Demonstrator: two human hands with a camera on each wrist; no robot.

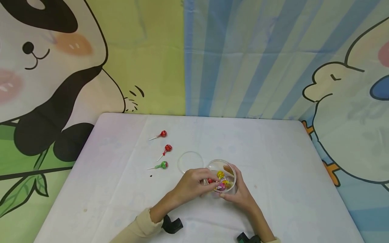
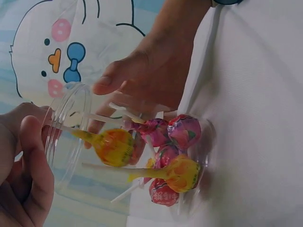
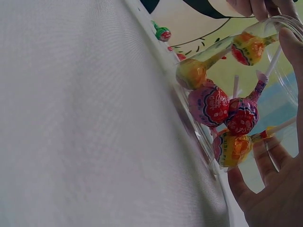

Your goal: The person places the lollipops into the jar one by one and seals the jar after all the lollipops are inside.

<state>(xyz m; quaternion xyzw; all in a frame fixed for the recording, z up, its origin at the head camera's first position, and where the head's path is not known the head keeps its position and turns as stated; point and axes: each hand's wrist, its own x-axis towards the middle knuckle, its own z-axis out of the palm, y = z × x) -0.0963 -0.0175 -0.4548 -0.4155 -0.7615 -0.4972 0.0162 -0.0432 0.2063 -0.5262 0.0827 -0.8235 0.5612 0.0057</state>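
A clear round tub (image 1: 214,165) of wrapped lollipops is held by my right hand (image 1: 244,192), its thumb and fingers around the side. In the left wrist view the tub shows yellow, pink and red lollipops through its wall. My left hand (image 1: 194,182) is at the tub's mouth. Its fingers (image 2: 35,151) pinch the stick of a yellow lollipop (image 2: 113,147), whose head is still inside the tub, raised off the others. Below it, another yellow lollipop (image 2: 182,174) and a pink one (image 2: 184,131) rest near the bottom.
Two red lollipops (image 1: 163,134) (image 1: 168,147) and a green one (image 1: 164,165) lie in a column on the white table (image 1: 273,152), left of the tub. A clear round lid (image 1: 179,163) lies between them and the tub. Behind the table hangs a cartoon-printed cloth (image 1: 161,67).
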